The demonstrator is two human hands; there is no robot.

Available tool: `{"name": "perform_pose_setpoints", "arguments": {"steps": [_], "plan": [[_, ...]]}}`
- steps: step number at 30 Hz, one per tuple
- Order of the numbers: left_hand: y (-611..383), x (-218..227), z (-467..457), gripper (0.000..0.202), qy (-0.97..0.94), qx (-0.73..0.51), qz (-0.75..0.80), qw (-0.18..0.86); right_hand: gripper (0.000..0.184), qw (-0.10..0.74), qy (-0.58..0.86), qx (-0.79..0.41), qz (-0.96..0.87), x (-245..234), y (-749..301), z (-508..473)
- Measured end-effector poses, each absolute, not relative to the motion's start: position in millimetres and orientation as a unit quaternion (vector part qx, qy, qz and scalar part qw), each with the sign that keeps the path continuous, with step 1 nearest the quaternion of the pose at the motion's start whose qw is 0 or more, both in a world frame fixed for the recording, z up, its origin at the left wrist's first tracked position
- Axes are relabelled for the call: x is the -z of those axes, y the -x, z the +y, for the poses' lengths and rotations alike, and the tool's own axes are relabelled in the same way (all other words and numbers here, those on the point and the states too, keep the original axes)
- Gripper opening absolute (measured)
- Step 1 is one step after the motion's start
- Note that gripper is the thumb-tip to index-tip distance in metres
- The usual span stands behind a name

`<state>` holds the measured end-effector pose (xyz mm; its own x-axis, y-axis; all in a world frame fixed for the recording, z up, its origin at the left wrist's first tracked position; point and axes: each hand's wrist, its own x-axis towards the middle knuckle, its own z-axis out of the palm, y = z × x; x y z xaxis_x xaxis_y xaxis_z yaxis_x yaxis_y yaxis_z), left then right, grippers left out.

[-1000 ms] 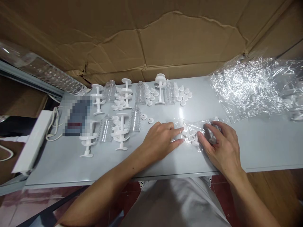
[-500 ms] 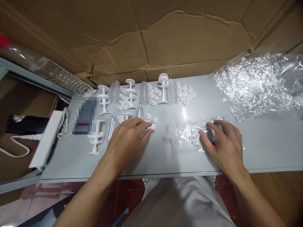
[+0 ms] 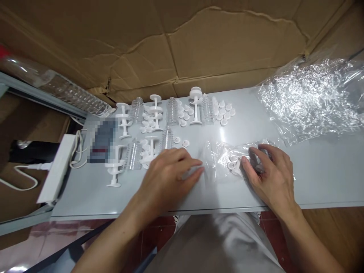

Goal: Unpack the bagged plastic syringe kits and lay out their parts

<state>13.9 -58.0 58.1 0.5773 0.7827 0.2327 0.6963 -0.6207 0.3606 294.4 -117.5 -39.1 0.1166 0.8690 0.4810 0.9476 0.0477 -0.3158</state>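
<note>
My left hand (image 3: 173, 176) hovers over the grey table, thumb and index finger apart, nothing seen between them. Its fingertips point at the near side of a clear plastic bag (image 3: 213, 163). Round white plastic pieces (image 3: 232, 165) lie in that bag. My right hand (image 3: 269, 170) grips the bag's right part, with fingers curled and thumb against the plastic. Two small white discs (image 3: 185, 143) lie just beyond my left hand. Behind it stand a white plunger piece (image 3: 152, 146) and a clear ribbed tube (image 3: 167, 138); the hand partly hides the tube.
Along the back are white plungers (image 3: 195, 108), clear ribbed tubes (image 3: 208, 110) and small white nozzle-like caps (image 3: 224, 113). A large crinkled plastic bag (image 3: 315, 102) lies at right. On the left are a power strip (image 3: 58, 168) and a big bottle (image 3: 62, 89). Cardboard (image 3: 227, 45) walls the back.
My left hand has let go of a small white piece by the two discs and moved right toward the bag. My right hand stays on the bag.
</note>
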Motion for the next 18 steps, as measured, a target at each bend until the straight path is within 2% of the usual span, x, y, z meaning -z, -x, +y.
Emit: {"name": "perform_pose_setpoints", "arguments": {"steps": [2,5,8,14,18], "plan": [[-25.7,-53.5,-61.5,0.021,-0.887,-0.175,0.398,0.157,0.036,0.295,0.686,0.065,-0.662,39.0,-294.1,-117.5],[-40.8,-41.0,-58.7,0.026,-0.889,-0.129,0.407,0.164,0.042,0.293,0.684,0.065,-0.665,39.5,-294.4,-117.6],[-52.8,-27.5,-54.3,0.02,-0.888,-0.103,0.406,0.189,0.043,0.287,0.682,0.069,-0.669,40.1,-295.5,-117.9],[-79.0,-12.8,-56.2,0.042,-0.892,-0.079,0.412,0.171,0.044,0.272,0.676,0.081,-0.68,39.2,-295.8,-116.9],[-74.3,-21.1,-60.7,0.029,-0.882,-0.099,0.414,0.204,0.045,0.266,0.682,0.078,-0.677,38.7,-294.8,-116.2]]}}
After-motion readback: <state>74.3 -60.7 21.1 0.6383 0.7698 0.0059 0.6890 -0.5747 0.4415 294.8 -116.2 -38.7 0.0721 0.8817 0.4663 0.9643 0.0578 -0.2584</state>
